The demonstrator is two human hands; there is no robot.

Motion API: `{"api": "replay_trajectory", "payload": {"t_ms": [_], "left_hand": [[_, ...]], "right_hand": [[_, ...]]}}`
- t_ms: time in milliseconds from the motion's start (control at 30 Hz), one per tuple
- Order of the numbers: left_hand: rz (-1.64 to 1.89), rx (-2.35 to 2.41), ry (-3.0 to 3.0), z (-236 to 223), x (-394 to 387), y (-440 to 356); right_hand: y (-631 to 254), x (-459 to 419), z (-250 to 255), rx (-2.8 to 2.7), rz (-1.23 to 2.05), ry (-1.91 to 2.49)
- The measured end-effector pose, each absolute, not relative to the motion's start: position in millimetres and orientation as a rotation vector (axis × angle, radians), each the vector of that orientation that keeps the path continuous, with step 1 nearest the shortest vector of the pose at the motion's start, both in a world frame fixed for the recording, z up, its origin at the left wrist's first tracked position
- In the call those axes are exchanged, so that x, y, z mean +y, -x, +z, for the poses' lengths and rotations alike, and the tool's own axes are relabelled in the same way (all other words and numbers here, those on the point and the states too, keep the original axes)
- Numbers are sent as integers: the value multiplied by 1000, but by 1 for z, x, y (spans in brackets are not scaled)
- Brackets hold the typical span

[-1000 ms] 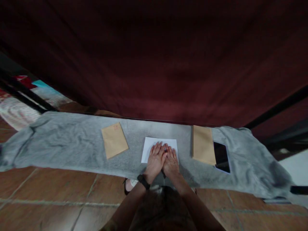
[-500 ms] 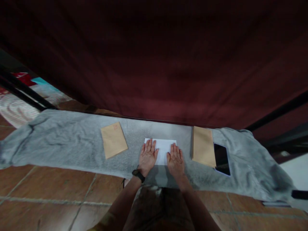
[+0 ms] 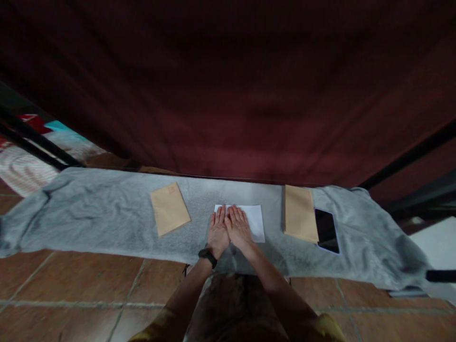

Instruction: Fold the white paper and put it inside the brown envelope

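Observation:
A white sheet of paper (image 3: pixel 256 223) lies on the grey cloth in front of me, its left part covered by my hands. My left hand (image 3: pixel 218 232) rests flat on the paper's left end, fingers stretched away from me; a dark watch is on that wrist. Right beside it, my right hand (image 3: pixel 238 230) lies flat on the paper too, thumb side against the left hand. Neither hand grips anything. To the left is a brown envelope (image 3: pixel 170 209) with a faint reddish mark near its top corner.
A stack of brown envelopes (image 3: pixel 301 213) lies to the right, beside a dark-screened phone or tablet (image 3: pixel 327 231). The grey cloth (image 3: pixel 107 213) covers the long narrow surface. Behind it hangs a dark red curtain (image 3: pixel 249 118). Brown floor tiles (image 3: pixel 89 280) show in front.
My right hand has slid left across the paper, from its right end to beside my left hand. The left hand stays at the left end.

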State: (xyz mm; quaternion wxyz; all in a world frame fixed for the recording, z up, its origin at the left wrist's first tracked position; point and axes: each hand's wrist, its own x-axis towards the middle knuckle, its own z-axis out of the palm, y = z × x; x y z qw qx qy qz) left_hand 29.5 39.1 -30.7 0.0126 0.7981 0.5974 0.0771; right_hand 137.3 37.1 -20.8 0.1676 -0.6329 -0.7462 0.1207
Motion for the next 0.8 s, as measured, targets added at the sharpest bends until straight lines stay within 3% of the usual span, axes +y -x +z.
{"api": "replay_trajectory", "payload": {"t_ms": [500, 800], "left_hand": [[403, 2048, -2341, -32, 43, -20], [417, 2114, -2322, -31, 42, 1]], "right_hand": [[-202, 31, -53, -2013, -52, 1934], [-234, 12, -51, -1987, -50, 2002]]}}
